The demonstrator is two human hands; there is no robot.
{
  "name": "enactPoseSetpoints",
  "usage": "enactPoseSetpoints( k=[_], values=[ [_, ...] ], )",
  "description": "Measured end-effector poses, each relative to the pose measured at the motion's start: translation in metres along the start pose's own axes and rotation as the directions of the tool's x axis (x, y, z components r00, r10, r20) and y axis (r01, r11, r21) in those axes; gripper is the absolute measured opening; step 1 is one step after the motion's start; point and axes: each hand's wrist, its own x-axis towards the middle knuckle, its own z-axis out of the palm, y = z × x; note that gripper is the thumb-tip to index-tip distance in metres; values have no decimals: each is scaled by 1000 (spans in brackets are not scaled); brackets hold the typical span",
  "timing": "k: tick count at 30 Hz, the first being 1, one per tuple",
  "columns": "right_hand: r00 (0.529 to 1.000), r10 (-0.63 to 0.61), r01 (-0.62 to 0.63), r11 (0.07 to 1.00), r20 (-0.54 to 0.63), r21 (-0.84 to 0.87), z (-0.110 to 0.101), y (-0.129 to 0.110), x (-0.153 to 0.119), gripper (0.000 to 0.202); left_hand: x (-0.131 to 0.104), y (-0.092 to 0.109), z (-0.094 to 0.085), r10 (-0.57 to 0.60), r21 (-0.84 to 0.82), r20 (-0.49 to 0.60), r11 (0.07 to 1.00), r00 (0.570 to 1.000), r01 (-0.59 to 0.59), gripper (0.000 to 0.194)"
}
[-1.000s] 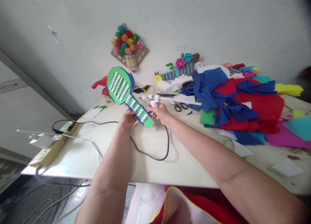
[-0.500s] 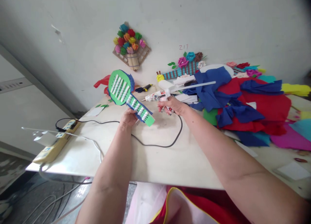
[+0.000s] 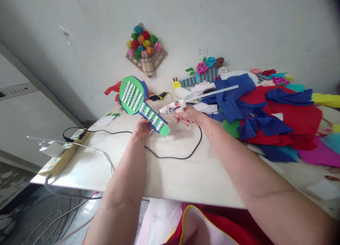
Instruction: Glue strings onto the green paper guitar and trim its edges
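Head view: our left hand [image 3: 142, 128] is wrapped on the neck of the green paddle-shaped piece [image 3: 140, 105], held up between 9 and 10 o'clock from frame centre, round end toward 10, neck tip toward 4. Our right hand [image 3: 188, 115] is closed round the handle of the glue gun [image 3: 172, 107], nozzle toward 9 at the neck's upper edge; we can't tell if it touches. Changed: a second ago the right hand was tucked against the neck's lower end with the glue stick [image 3: 220, 91] near level; now it sits farther out toward 3, stick tilted up toward 2. Our read: nozzle is repositioned for that edge, gluing in hand. Count: one piece, one gun, one stick showing out its back; the white rolls [image 3: 135, 98] are several, too small to count surely. Outward: one black cord [image 3: 183, 158] loops at 6, one pair of pliers [image 3: 159, 96] at 11, one power strip [image 3: 62, 154] between 8 and 9, one wall bouquet [image 3: 143, 46] at 11, one striped snail-like craft [image 3: 202, 78] between 1 and 2 with four flowers along its top, one heap of coloured paper [image 3: 294, 114] at 3, sheets overlapping, no firm count.
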Motion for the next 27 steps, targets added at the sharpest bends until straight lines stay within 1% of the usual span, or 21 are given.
enactPoseSetpoints(
  k=[6,11,15,20,27],
  values=[
    [1000,-3,3,1000,-15,-21,0,-1,-1,38,1,0,-1,0,-9,-5,1000,1000,0,34],
    [1000,-12,11,999,-21,-30,2,-1,0,35,1,0,-1,-8,-15,6,1000,1000,8,34],
    [999,-15,13,999,-31,-47,2,2,2,32,1,-1,-1,-11,-23,-5,1000,1000,11,33],
    [998,12,-16,997,-55,-77,2,3,2,35,3,-1,-2,-8,-14,-7,1000,1000,8,33],
    [995,17,-31,991,-103,-130,5,-3,2,36,2,-2,-2,3,-4,-9,1000,1000,-3,30]
  ],
)
